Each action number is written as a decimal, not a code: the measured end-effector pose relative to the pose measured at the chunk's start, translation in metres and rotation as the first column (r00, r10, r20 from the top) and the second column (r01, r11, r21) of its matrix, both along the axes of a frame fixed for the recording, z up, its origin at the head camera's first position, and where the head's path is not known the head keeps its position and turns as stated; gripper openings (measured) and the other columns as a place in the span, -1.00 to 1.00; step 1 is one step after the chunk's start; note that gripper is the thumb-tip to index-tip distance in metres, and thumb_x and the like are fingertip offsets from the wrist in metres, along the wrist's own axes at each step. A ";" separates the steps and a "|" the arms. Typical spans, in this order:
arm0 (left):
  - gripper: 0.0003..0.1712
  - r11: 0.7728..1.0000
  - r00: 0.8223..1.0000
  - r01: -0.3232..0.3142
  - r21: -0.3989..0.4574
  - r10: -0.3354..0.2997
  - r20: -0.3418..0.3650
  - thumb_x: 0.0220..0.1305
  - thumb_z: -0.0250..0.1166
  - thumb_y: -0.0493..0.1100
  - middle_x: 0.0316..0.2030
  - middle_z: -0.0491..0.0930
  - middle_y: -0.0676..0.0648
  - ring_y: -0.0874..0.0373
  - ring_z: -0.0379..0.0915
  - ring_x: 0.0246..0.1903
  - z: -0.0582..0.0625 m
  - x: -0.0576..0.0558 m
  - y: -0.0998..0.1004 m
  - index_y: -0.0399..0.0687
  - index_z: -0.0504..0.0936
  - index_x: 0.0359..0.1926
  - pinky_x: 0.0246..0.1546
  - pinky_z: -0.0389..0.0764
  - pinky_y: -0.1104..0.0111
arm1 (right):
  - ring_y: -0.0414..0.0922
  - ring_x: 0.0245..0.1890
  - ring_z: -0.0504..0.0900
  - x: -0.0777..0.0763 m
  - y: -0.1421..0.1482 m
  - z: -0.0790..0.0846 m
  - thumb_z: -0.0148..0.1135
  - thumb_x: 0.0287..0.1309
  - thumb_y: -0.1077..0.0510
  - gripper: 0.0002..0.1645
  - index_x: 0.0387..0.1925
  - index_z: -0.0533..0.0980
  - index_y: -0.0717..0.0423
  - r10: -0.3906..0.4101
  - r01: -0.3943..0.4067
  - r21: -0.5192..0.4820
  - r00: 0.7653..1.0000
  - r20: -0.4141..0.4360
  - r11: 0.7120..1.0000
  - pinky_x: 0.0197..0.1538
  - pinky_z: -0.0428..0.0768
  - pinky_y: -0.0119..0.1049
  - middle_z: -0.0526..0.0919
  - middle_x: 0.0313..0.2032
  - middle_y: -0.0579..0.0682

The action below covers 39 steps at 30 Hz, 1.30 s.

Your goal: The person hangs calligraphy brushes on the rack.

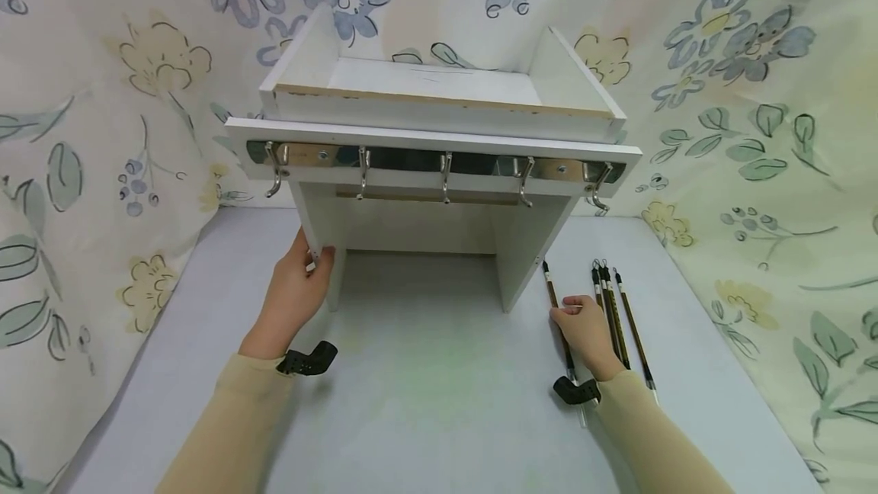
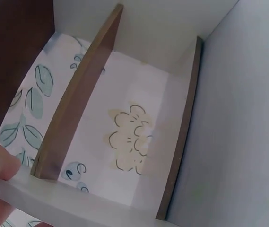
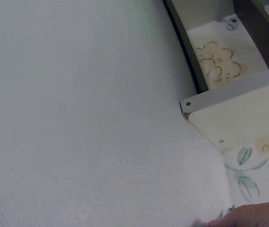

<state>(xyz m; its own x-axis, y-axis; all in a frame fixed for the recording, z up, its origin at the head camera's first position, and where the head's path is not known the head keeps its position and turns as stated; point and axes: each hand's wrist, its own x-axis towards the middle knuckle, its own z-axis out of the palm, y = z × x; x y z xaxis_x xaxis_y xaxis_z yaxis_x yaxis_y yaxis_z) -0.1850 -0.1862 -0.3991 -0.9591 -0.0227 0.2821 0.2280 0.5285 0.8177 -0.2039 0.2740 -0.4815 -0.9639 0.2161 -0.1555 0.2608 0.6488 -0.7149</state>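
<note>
A white wooden shelf unit (image 1: 418, 223) stands in front of me, with a metal hook rail (image 1: 405, 162) across its front. My left hand (image 1: 291, 288) grips the front edge of its left side panel (image 1: 318, 238), thumb on the inner side. In the left wrist view, the fingers (image 2: 2, 161) wrap that white edge beside brown-edged boards. My right hand (image 1: 583, 326) has thumb and fingers curled at the shaft of a dark writing brush (image 1: 551, 288) right of the unit. Only part of that hand (image 3: 252, 215) shows at the bottom of the right wrist view.
Several more brushes (image 1: 610, 311) lie side by side on the pale table (image 1: 425, 418), right of and partly behind my right hand. An open-topped white compartment (image 1: 439, 82) forms the unit's upper part. Flower-patterned cloth (image 1: 741, 151) surrounds the table's back and sides.
</note>
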 end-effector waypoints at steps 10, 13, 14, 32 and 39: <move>-0.35 0.999 1.000 -0.021 -0.040 0.021 -0.009 0.50 -0.05 -0.01 0.36 0.20 -0.32 -0.40 0.30 0.18 -0.001 0.003 0.000 0.09 0.00 0.51 -0.02 0.49 -0.16 | -0.04 -0.23 0.58 0.005 0.007 0.018 0.17 0.27 0.04 -0.48 0.13 0.44 0.31 0.021 -0.021 -0.041 1.000 0.000 0.999 -0.32 0.55 -0.33 0.58 -0.10 0.20; -0.35 0.998 1.000 -0.027 -0.051 0.027 -0.009 0.50 -0.06 -0.01 0.36 0.20 -0.33 -0.41 0.30 0.17 -0.002 0.003 0.000 0.07 0.01 0.51 -0.03 0.49 -0.16 | -0.08 -0.26 0.59 0.009 0.009 0.028 0.16 0.29 0.04 -0.50 0.14 0.47 0.29 0.030 -0.031 -0.040 0.999 -0.033 0.999 -0.33 0.55 -0.35 0.61 -0.12 0.18; -0.35 0.998 1.000 -0.028 -0.053 0.027 -0.008 0.50 -0.06 -0.01 0.36 0.20 -0.33 -0.41 0.30 0.17 -0.002 0.003 0.000 0.06 0.00 0.51 -0.03 0.49 -0.16 | -0.08 -0.26 0.59 0.011 0.009 0.032 0.16 0.30 0.04 -0.51 0.13 0.49 0.27 0.027 -0.029 -0.039 0.998 -0.049 0.999 -0.34 0.55 -0.35 0.62 -0.12 0.17; -0.38 0.996 0.998 -0.061 -0.066 0.061 0.005 0.51 -0.06 -0.01 0.34 0.24 -0.35 -0.37 0.33 0.17 -0.004 0.005 0.004 0.00 0.05 0.48 -0.06 0.52 -0.15 | -0.22 -0.28 0.58 0.028 0.009 0.083 0.25 0.25 -0.05 -0.61 0.00 0.59 0.09 -0.089 0.048 -0.113 0.915 -0.393 0.992 -0.40 0.53 -0.50 0.62 -0.22 -0.02; -0.37 0.997 0.998 -0.061 -0.054 0.061 0.001 0.51 -0.07 0.00 0.33 0.25 -0.35 -0.34 0.34 0.18 -0.004 0.004 0.005 0.01 0.03 0.49 -0.07 0.53 -0.14 | -0.21 -0.35 0.60 0.042 -0.002 0.104 0.30 0.23 0.13 -0.70 -0.05 0.58 0.20 -0.114 -0.024 -0.238 0.831 -0.544 0.971 -0.35 0.53 -0.54 0.63 -0.27 0.00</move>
